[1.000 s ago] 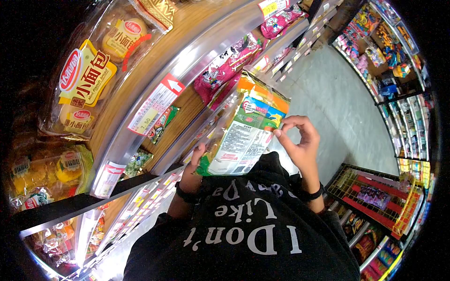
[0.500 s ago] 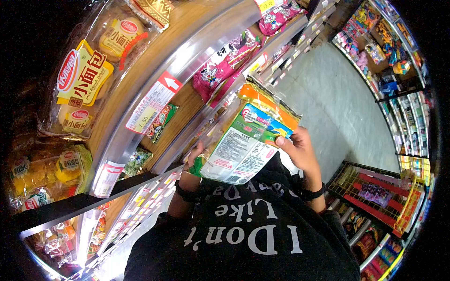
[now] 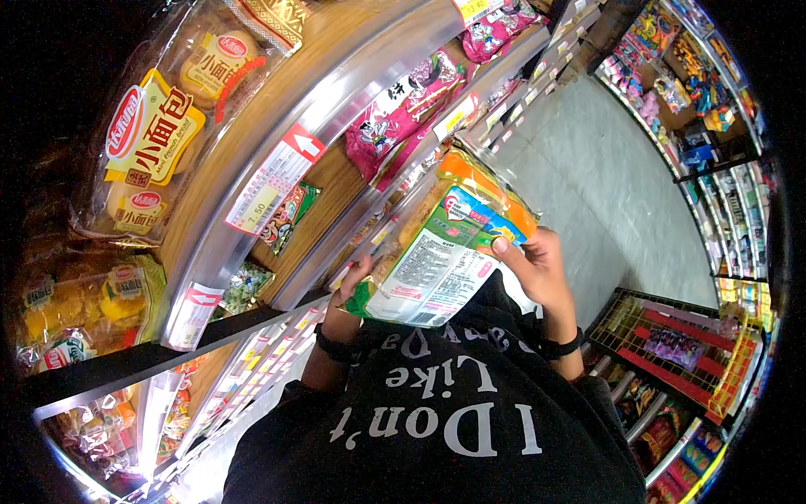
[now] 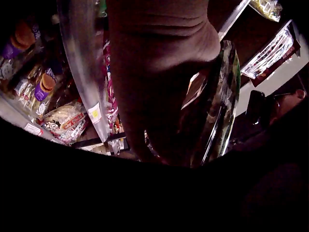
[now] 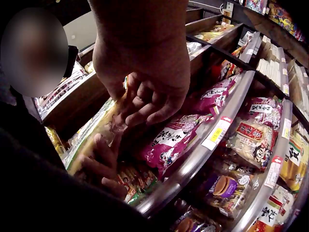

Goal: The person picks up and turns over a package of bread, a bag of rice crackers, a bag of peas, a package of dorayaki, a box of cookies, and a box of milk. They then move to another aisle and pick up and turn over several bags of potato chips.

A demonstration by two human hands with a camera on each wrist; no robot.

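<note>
Shelves (image 3: 252, 126) curve up on our left, the biggest thing we can see, with a shiny rail along each edge. Across the grey floor (image 3: 604, 193) stands another wall of shelves (image 3: 714, 126) full of bright packs. A wire basket (image 3: 672, 353) with red and yellow rims sits low on our right.

On the top shelf lies a big clear bag of little buns (image 3: 155, 139) with a yellow and red label. Next shelf down, pink snack bags (image 3: 395, 122) lean against the rail. A white and yellow price tag (image 3: 273, 181) with a red arrow is stuck on the rail.

We hold one snack bag (image 3: 441, 248) up in front of our chest, between the shelf and our black shirt. It is orange on top, green and blue in the middle, with a white back label full of small print. It tilts, with its top end toward the shelves.

Our hands are apart, one on each side of the bag. Our left hand (image 3: 351, 281) grips the lower left corner, fingers curled around the edge. Our right hand (image 3: 537, 265) pinches the right edge, thumb on the front. In the right wrist view the right hand's fingers (image 5: 145, 108) curl on the bag. A black band (image 3: 561, 346) is on the right wrist.
</note>
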